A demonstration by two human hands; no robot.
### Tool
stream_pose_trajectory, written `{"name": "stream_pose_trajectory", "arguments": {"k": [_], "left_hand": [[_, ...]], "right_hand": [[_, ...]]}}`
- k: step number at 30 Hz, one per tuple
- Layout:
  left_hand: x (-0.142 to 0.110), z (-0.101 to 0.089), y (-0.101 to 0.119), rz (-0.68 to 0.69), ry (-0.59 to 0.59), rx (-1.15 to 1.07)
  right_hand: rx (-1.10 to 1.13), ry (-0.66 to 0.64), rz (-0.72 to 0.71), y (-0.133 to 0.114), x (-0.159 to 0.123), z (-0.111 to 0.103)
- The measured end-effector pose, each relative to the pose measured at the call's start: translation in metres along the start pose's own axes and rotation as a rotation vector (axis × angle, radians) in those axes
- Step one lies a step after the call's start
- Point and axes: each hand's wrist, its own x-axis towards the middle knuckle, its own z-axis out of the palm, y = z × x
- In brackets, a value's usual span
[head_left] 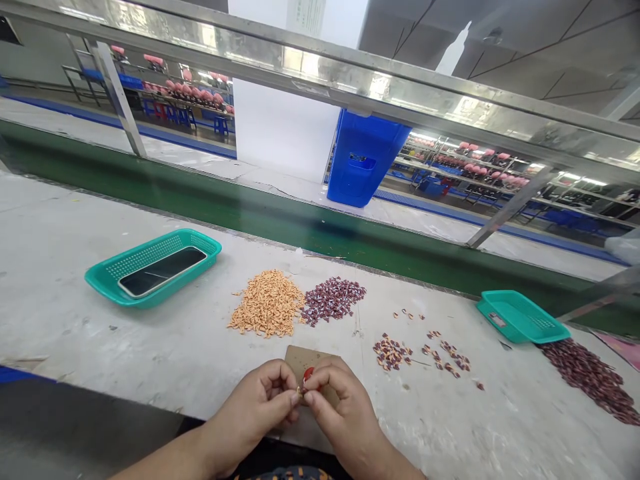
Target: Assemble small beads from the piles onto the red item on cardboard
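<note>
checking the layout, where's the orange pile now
In the head view, the orange pile is on the table left of centre, beyond the left hand and directly left of the purple pile.

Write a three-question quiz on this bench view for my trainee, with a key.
1. Multiple choice: what lies in the green basket at picture left?
a) scissors
b) a flat device with a dark face
c) a roll of tape

2. True or false: in the picture, the pile of orange pieces lies to the left of the neighbouring pile of dark purple pieces.

3. Fill in the colour: the left hand and right hand come together above a flat ____ pad.

Key: 1 b; 2 true; 3 brown.
</note>
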Motion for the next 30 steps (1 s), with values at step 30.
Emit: {"name": "stream_pose_trajectory", "arguments": {"k": [30], "left_hand": [[0.012, -0.033, 0.016, 0.193, 0.126, 0.237]], "right_hand": [[-0.896, 0.098, 0.133, 0.066, 0.009, -0.121]]}}
